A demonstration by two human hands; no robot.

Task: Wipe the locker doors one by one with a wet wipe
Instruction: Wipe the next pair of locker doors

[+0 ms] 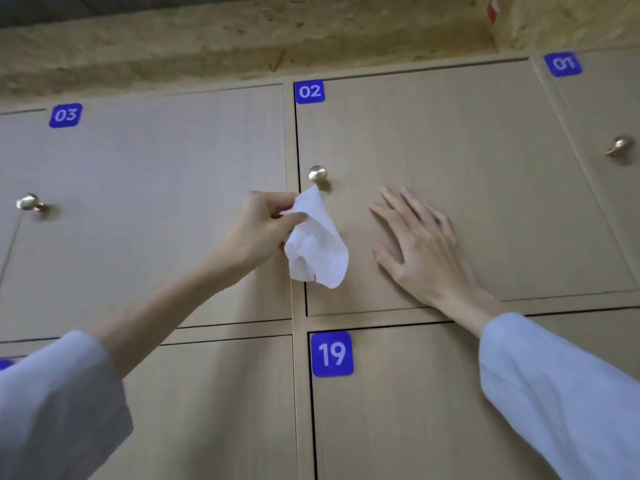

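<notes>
The fingers (277, 209) of the left hand (263, 230) were curled and pinched the upper edge of a crumpled white wet wipe (317, 244), which hung loosely downward in front of the seam between two light wooden locker doors. The wipe's top corner lay just beside and below the round brass knob (317, 174) of the locker door marked 02 (450, 174) (whether the wipe touched the door surface could not be told). The right hand (419, 247) was released and empty, its straight fingers (394, 206) spread and pressed flat against the lower left part of that same door, near the wipe but apart from it. Both forearms emerged from loose pale blue-grey sleeves (561, 393) at the lower corners of the view.

The blue square label reading 02 (309, 92) sat at the door's upper left corner. To the left stood the matching door marked 03 (156, 202), with its own brass knob (29, 202); to the right, partly in view, the door marked 01 (602, 116) with a further knob (620, 146). Below door 02 lay the door marked 19 (398, 410), bearing a larger blue label (331, 354). A rough pressed-chip wooden board (242, 39) ran above the top row.
</notes>
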